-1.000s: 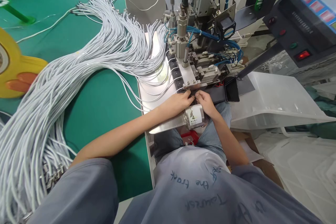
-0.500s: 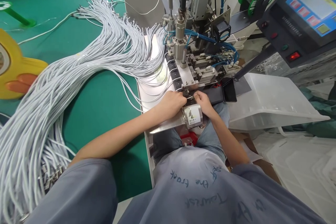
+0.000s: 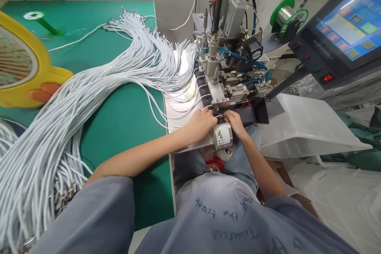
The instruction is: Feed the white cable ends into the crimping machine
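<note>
My left hand (image 3: 203,124) is closed at the front end of the soldering machine (image 3: 218,91), its fingers curled round what looks like the end of a white cable. Across from it, my right hand (image 3: 236,123) pinches at the same small metal fixture (image 3: 220,116); whatever its fingertips hold is too small and covered to make out. Just below the fingers sits a shiny metal cover with a white label (image 3: 222,135). Several white cables (image 3: 189,109) run over the pale plate into the machine's dark track, left of the nozzle assembly.
A thick bundle of white cables (image 3: 98,75) spreads over the green table (image 3: 119,127). At the left stand a yellow duck-shaped object (image 3: 56,75) and a green spool (image 3: 47,24). To the right are a solder wire spool (image 3: 285,18), a touch screen (image 3: 351,27) and a translucent bin (image 3: 309,127).
The view has shifted, so the scene sits slightly lower and the table further right. Both hands stay at the fixture with almost the same grip.
</note>
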A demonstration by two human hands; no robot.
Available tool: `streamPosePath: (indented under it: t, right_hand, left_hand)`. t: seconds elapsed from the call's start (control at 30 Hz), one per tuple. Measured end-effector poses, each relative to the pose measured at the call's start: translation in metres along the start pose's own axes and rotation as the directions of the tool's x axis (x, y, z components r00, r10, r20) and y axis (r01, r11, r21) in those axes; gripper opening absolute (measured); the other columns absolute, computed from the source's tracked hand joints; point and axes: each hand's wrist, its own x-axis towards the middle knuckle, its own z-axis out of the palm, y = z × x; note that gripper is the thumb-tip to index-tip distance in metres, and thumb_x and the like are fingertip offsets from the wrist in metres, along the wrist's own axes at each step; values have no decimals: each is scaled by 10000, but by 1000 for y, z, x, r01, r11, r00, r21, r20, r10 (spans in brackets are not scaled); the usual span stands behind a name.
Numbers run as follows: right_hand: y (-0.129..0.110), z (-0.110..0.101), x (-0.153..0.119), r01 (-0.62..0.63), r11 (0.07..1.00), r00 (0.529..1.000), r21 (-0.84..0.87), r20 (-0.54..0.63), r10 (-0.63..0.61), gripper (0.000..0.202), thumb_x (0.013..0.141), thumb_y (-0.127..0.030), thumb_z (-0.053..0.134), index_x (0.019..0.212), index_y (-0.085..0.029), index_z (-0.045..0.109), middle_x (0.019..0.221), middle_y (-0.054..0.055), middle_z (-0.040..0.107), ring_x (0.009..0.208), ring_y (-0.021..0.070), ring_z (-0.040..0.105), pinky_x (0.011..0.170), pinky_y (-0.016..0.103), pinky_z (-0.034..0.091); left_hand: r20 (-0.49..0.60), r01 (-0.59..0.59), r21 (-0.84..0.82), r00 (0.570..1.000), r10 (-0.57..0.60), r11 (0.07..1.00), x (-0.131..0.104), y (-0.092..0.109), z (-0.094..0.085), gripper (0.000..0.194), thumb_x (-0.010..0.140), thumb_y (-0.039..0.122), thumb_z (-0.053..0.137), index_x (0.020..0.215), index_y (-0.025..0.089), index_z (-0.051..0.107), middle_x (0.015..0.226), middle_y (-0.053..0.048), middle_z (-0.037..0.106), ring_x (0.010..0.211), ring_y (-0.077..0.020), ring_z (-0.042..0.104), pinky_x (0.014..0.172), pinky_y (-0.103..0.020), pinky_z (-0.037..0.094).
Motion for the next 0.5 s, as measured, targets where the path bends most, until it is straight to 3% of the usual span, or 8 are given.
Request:
streamPosePath:
  t: [0.07, 0.13, 0.23, 0.3, 0.4, 0.5]
  right_hand:
    - [0, -3, -2, 27, 1000, 999, -6, -32, -27, 277, 764, -418, 489, 609, -189, 473, 465, -72, 341, 433, 78, 290, 429, 226, 222]
    - [-3, -6, -7, 71, 997, 988, -18, -139, -73, 266, 776, -403, 483, 617, -191, 460, 472, -80, 307, 435, 75, 258, 424, 226, 199]
    - [-11, -4, -25, 178, 982, 909, -59, -372, -187, 259, 820, -376, 456, 639, -191, 453, 492, -82, 282, 439, 75, 245, 428, 226, 201]
    - [-19, 3, -41, 265, 958, 860, -107, -422, -286, 271, 854, -363, 432, 654, -184, 470, 507, -72, 313, 441, 76, 277, 434, 225, 229]
    - [-26, 20, -61, 378, 892, 861, -249, -258, -438, 278, 872, -329, 431, 653, -175, 507, 521, -48, 404, 452, 83, 361, 451, 223, 286]
    - [-24, 36, -69, 476, 789, 834, -389, -85, -545, 266, 873, -288, 422, 668, -171, 545, 532, -22, 501, 473, 100, 450, 476, 225, 342]
  left_hand:
    - [-8, 7, -12, 1000, -7, 1000, -1, 0, 0, 209, 783, 26, 477, 763, 113, 665, 826, -138, 632, 833, -252, 618, 543, -288, 361]
    - [-3, 28, -28, 1000, -28, 999, -2, -2, 2, 203, 773, 35, 482, 773, 116, 669, 822, -140, 634, 809, -255, 626, 540, -291, 366]
    - [6, 123, -47, 992, -123, 991, -2, -7, 7, 223, 747, 19, 473, 809, 104, 670, 806, -152, 639, 769, -257, 638, 544, -296, 379]
    - [-5, 186, -57, 982, -187, 981, 0, -12, 9, 250, 740, 6, 458, 843, 95, 668, 814, -159, 643, 767, -252, 641, 548, -295, 386]
    - [-45, 218, -79, 974, -222, 973, 6, -27, 8, 214, 748, 48, 481, 829, 113, 668, 805, -134, 642, 745, -226, 634, 563, -290, 394]
    - [-135, 284, -91, 946, -294, 955, 13, -62, 3, 223, 804, 117, 456, 886, 133, 663, 888, -119, 630, 801, -215, 613, 627, -307, 416]
